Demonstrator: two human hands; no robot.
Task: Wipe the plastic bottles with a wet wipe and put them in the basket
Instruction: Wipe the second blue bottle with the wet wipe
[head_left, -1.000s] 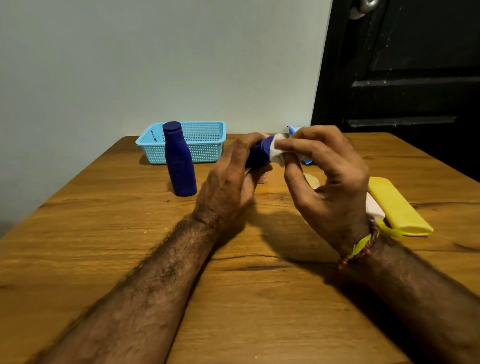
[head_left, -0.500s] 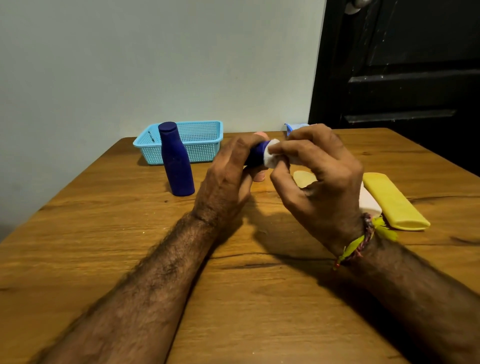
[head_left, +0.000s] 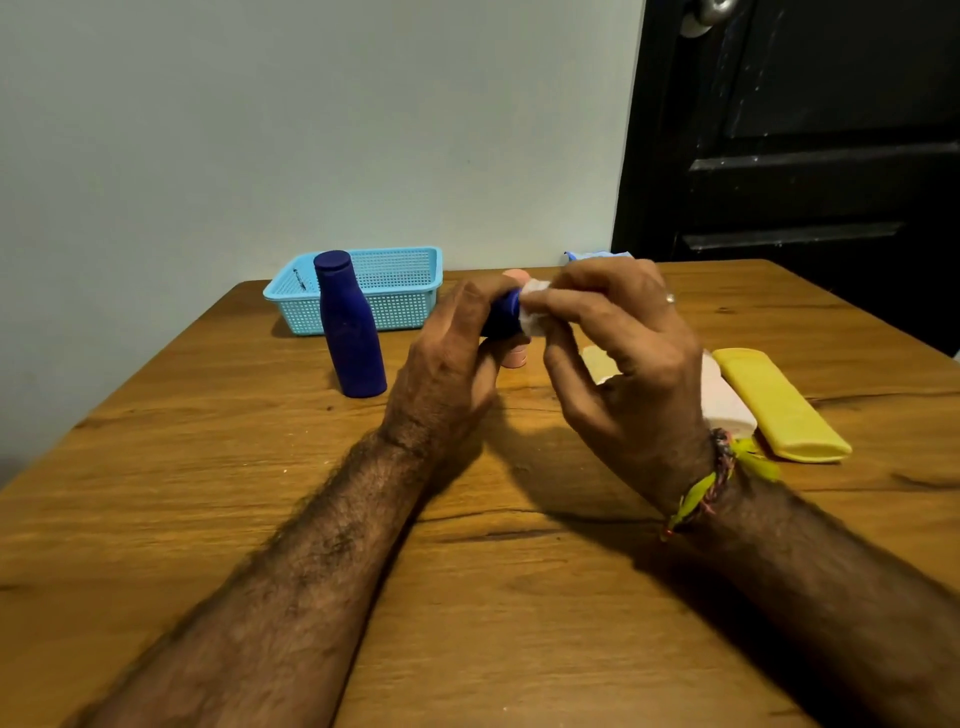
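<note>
Two hands raised over table (head_left: 208, 493), left hand (head_left: 447, 364) fingers gripping small blue bottle (head_left: 503, 317), right hand (head_left: 628, 358) fingers pinching wet wipe (head_left: 532, 312) against it

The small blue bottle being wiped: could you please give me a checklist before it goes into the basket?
1. Left hand grips the small blue bottle: ok.
2. Right hand pinches the wet wipe against it: ok.
3. Whole bottle wiped: cannot tell, hands hide it.
4. Basket within view, upright: ok.
5. Path clear: not ok, the tall blue bottle stands before the basket.
</note>
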